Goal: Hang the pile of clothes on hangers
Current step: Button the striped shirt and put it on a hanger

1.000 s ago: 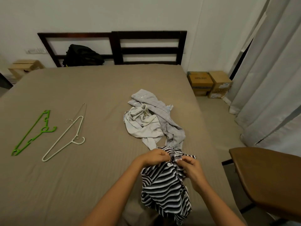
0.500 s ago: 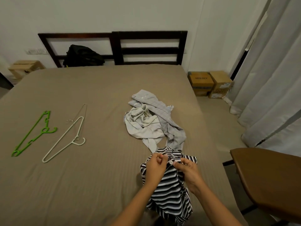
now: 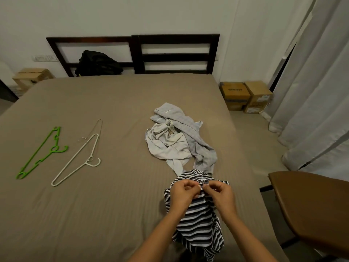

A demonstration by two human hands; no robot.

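Note:
A black-and-white striped shirt hangs bunched over the near right part of the bed. My left hand and my right hand both pinch its collar edge, fingers curled, close together. Just beyond lies a crumpled pile of pale grey clothes. Far to the left on the bed lie a green plastic hanger, a white plastic hanger and a thin wire hanger partly under the white one.
A dark headboard with a black bag stands at the far end. Cardboard boxes sit on the floor at the right, near pale curtains. A brown chair seat is at the near right.
My hands have shifted slightly along the striped shirt's collar and drawn closer together, still holding it. The other clothes and the hangers have not moved.

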